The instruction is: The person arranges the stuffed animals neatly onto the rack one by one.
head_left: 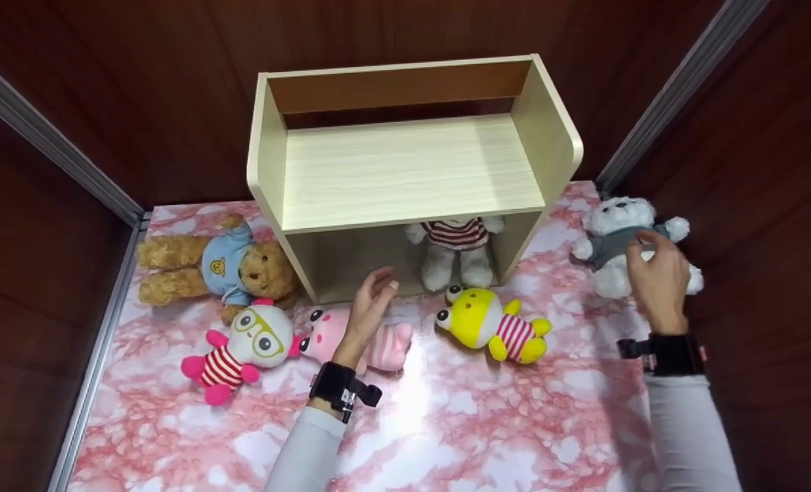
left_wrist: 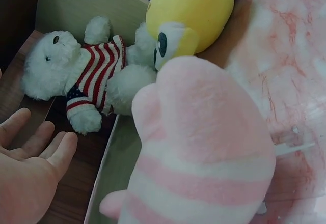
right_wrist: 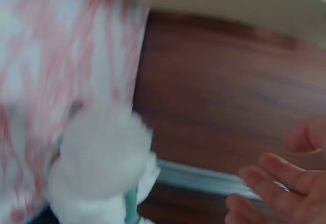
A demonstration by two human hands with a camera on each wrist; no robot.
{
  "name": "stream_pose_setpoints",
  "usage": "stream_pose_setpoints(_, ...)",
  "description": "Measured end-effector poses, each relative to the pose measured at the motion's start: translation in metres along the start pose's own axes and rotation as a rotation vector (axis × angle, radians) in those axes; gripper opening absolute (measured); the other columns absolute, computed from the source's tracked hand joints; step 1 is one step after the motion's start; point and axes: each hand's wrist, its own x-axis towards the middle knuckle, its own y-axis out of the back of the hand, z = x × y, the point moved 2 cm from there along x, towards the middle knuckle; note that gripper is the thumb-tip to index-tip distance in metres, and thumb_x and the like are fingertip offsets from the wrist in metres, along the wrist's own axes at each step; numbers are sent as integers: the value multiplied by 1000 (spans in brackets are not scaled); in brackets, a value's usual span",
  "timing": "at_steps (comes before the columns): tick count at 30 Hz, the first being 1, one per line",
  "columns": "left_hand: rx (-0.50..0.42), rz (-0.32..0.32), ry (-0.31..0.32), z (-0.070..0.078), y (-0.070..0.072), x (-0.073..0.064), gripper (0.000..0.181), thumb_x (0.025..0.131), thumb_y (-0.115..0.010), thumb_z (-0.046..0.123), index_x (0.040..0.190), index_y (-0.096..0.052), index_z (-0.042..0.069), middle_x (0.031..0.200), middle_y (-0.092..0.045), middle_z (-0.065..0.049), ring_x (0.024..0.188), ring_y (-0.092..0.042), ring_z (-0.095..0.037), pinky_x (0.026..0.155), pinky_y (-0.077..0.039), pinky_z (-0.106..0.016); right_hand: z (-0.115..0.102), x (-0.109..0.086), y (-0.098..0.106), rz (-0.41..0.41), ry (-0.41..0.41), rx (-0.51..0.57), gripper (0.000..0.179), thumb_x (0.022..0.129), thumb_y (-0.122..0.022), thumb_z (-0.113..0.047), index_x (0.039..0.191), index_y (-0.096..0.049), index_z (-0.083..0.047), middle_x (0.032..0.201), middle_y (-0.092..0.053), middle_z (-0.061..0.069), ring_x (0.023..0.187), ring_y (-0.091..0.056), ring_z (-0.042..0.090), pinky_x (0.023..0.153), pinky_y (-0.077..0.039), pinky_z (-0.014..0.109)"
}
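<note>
My left hand (head_left: 371, 307) is over the pink striped plush (head_left: 395, 345), in front of the shelf's lower compartment, its fingers loosely extended and holding nothing. Inside that compartment, at its right side, is a white teddy bear (head_left: 456, 253) in a red-and-white striped sweater; the shelf board hides most of its head in the head view. My right hand (head_left: 659, 280) hovers over a white teddy bear (head_left: 620, 217) in a grey-green top, partly covering it. In the right wrist view the fingers (right_wrist: 275, 183) are spread with nothing between them, apart from the bear.
The pale wooden shelf (head_left: 412, 171) stands against the dark back wall. A yellow plush (head_left: 490, 321) lies before it. Leftward are a brown teddy bear (head_left: 224, 266) in a blue shirt and a white-and-pink plush (head_left: 248, 348) with glasses. Dark panels (head_left: 774, 225) border the marbled surface (head_left: 514, 430).
</note>
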Motion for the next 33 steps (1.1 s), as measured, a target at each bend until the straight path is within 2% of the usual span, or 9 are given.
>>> stream_pose_setpoints(3, -5, 6, -1, 13, 2, -7, 44, 102, -56, 5, 139, -49, -16, 138, -56, -34, 129, -56, -42, 106, -49, -43, 11, 17, 4, -91, -53, -124, 44, 102, -52, -29, 135, -66, -2, 133, -63, 29, 116, -58, 55, 92, -43, 68)
stream_pose_setpoints(7, 3, 23, -4, 16, 5, -8, 43, 102, -56, 5, 139, -49, -15, 138, -56, -34, 126, -57, -43, 104, -49, -49, 23, 41, 7, -248, -117, -265, 57, 104, -45, -40, 134, -60, 6, 133, -55, 40, 115, -52, 63, 88, -42, 73)
stream_pose_setpoints(13, 9, 23, 22, -15, 12, 2, 45, 102, -56, 6, 142, -49, -14, 143, -54, -33, 134, -50, -47, 108, -47, -43, 39, 60, 4, -536, -267, -387, 100, 101, -26, -69, 139, -43, 22, 138, -37, 53, 122, -43, 69, 95, -41, 74)
stream_pose_setpoints(17, 9, 35, 5, -29, 14, 3, 45, 103, -56, 8, 143, -49, -12, 143, -54, -32, 135, -50, -47, 106, -47, -37, 48, 61, -5, -689, -382, -438, 119, 94, -16, -82, 149, -26, 23, 149, -21, 53, 132, -31, 69, 105, -33, 74)
stream_pose_setpoints(19, 4, 39, 0, -32, 16, 2, 44, 103, -56, 8, 143, -49, -11, 143, -54, -31, 133, -52, -45, 103, -48, -33, 52, 59, -12, -747, -397, -445, 124, 91, -15, -87, 151, -21, 21, 151, -17, 52, 135, -25, 71, 108, -28, 76)
stream_pose_setpoints(22, -20, 34, 6, -34, 16, 0, 45, 103, -57, 8, 143, -49, -11, 144, -54, -30, 132, -54, -41, 98, -50, -29, 60, 52, -21, -770, -419, -411, 126, 89, -23, -89, 154, -12, 18, 155, -5, 50, 140, -7, 73, 111, -13, 81)
stream_pose_setpoints(26, -44, 25, 17, -35, 15, -2, 48, 102, -58, 8, 143, -47, -12, 145, -53, -29, 133, -52, -43, 96, -50, -28, 72, 40, -33, -722, -452, -371, 127, 89, -39, -85, 155, -3, 18, 158, 1, 46, 141, 10, 71, 113, -1, 81)
stream_pose_setpoints(28, -45, 24, 22, -35, 15, -3, 48, 101, -58, 8, 143, -46, -13, 145, -53, -29, 134, -51, -46, 98, -50, -28, 78, 34, -38, -689, -457, -379, 130, 89, -42, -84, 154, 1, 19, 158, -3, 47, 142, 4, 71, 114, -4, 78)
stream_pose_setpoints(33, -56, 41, 28, -35, 16, -1, 47, 102, -57, 7, 144, -48, -10, 146, -51, -30, 135, -49, -48, 99, -51, -29, 86, 25, -50, -558, -444, -315, 127, 90, -50, -78, 153, -3, 22, 148, -25, 53, 137, -28, 66, 111, -27, 71)
